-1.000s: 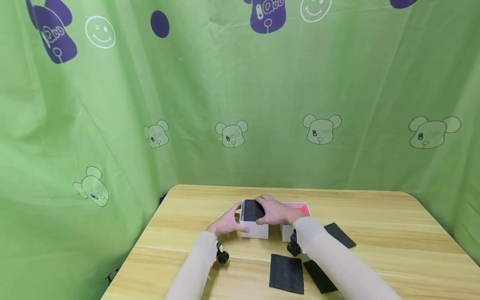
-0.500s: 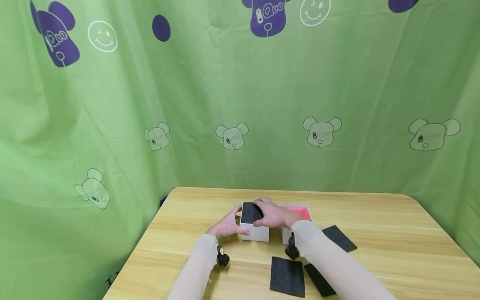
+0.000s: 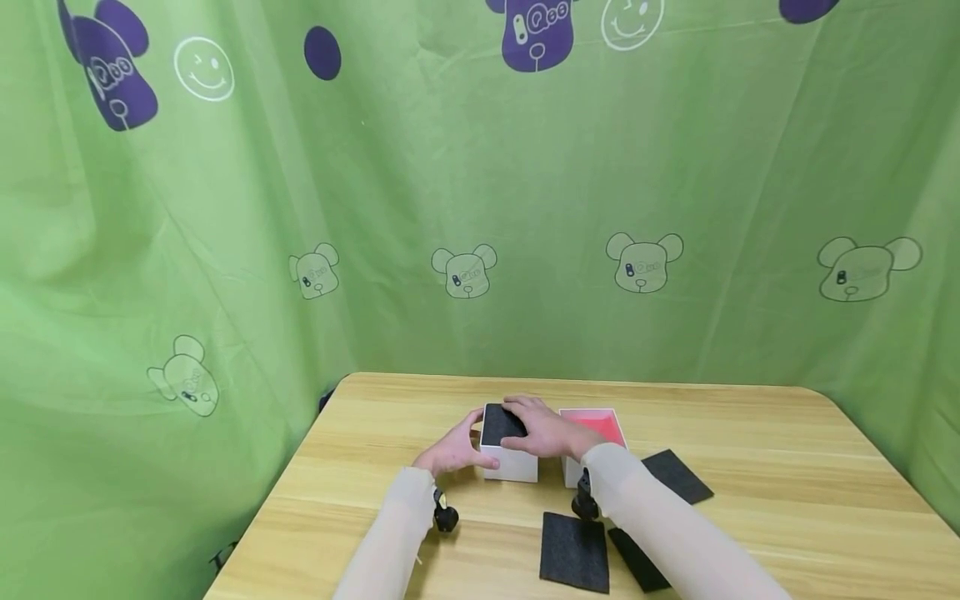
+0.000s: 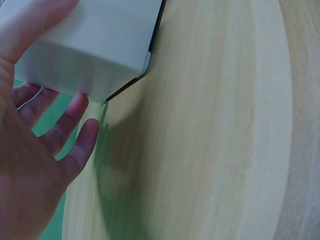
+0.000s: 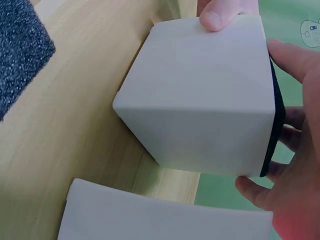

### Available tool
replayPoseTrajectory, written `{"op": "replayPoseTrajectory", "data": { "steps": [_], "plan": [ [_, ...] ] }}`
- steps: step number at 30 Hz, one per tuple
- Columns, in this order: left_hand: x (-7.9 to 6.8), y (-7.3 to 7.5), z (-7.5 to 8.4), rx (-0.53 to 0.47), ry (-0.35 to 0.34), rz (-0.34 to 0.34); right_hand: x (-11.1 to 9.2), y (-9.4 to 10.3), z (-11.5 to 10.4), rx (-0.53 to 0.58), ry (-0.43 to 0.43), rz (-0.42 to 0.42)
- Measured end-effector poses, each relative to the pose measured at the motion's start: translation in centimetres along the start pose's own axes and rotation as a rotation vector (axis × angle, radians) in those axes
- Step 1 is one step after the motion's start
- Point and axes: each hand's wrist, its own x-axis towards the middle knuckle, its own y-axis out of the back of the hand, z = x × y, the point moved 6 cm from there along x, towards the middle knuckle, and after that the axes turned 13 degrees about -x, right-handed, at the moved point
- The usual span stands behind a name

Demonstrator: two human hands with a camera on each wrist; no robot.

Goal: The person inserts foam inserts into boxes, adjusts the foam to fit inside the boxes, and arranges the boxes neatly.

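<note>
A white box (image 3: 512,463) stands on the table, its top covered by a black felt sheet (image 3: 502,423). My left hand (image 3: 452,447) grips the box from its left side, with the thumb (image 4: 30,25) on the near face and the fingers round the far side. Over the felt lies my right hand (image 3: 546,427), its fingers spread and pressing on the sheet. In the right wrist view the sheet shows as a thin dark edge (image 5: 274,135) along the box's top. The right hand hides the sheet's right part.
A second white box (image 3: 573,472), pink inside, stands open just right of the first. Loose black felt sheets lie on the table: one in front (image 3: 574,552), one partly under the right sleeve (image 3: 637,562), another farther right (image 3: 678,477). A green curtain (image 3: 480,333) hangs behind.
The felt has shifted left and now reaches the box's left rim, where a pale strip showed before. My right hand has slid slightly left; the left hand keeps its hold.
</note>
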Motion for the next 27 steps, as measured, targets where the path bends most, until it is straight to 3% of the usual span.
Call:
{"op": "replayPoseTrajectory", "data": {
  "steps": [12,27],
  "plan": [
    [0.28,0.06,-0.49,0.026,-0.009,0.006,0.23,-0.14,-0.32,-0.023,0.072,0.056],
    [0.14,-0.01,-0.22,0.004,-0.014,-0.005,-0.48,0.23,0.08,-0.058,0.072,0.052]
  ]
}}
